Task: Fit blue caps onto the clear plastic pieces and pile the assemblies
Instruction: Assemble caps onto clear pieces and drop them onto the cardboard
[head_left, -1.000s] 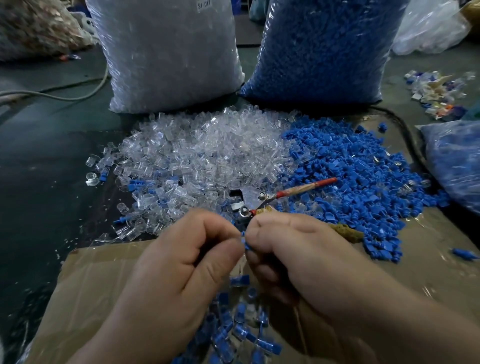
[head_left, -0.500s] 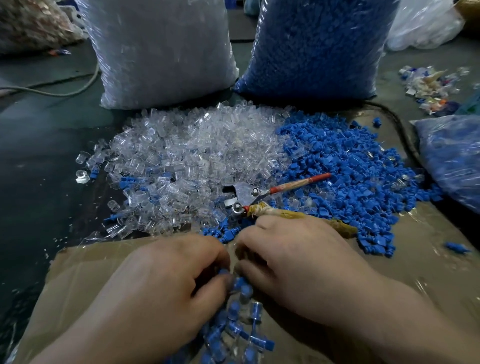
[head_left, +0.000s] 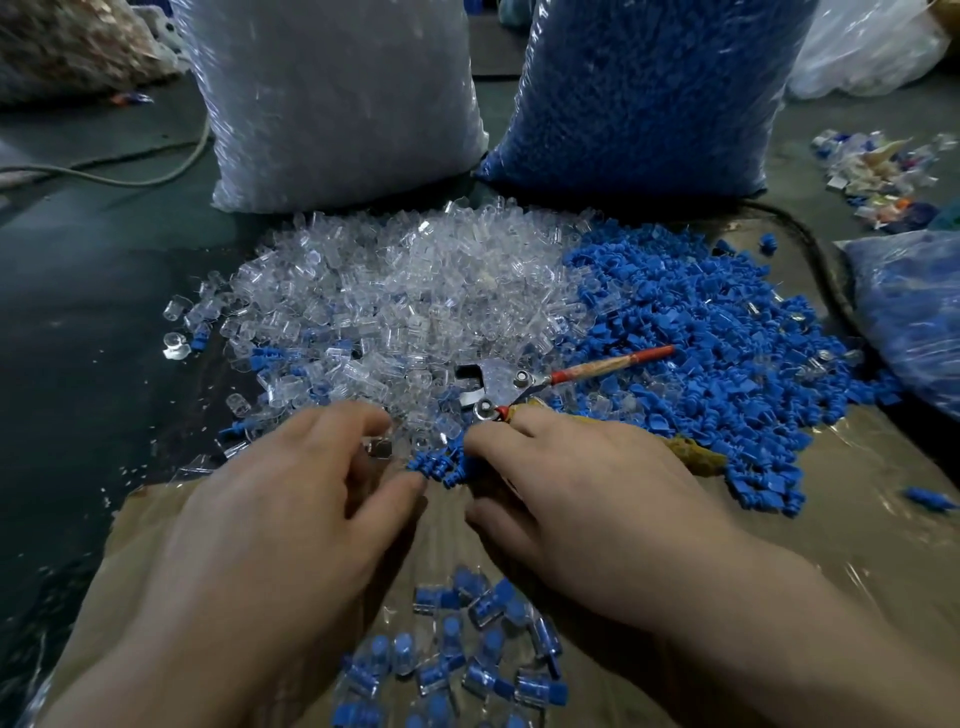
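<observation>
A heap of clear plastic pieces (head_left: 415, 291) lies ahead, with a heap of blue caps (head_left: 701, 322) to its right. Finished assemblies (head_left: 467, 649) are piled on the cardboard (head_left: 883, 519) between my wrists. My left hand (head_left: 291, 519) reaches to the near edge of the clear heap, fingers spread, with a single clear piece (head_left: 382, 448) at its fingertips. My right hand (head_left: 587, 509) reaches a small cluster of blue caps (head_left: 441, 467) and touches it with its fingertips, thumb apart. Neither hand plainly grips anything.
Pliers (head_left: 498, 389) with a red handle lie between the two heaps, just beyond my right fingers. A big bag of clear pieces (head_left: 332, 93) and one of blue caps (head_left: 644, 88) stand behind. Another bag (head_left: 914, 312) sits at right, a cable (head_left: 130, 176) at left.
My hands were together, pressing a cap into a clear piece, then lowered to the assembly pile. Now they have parted and moved forward to the loose clear pieces and blue caps.
</observation>
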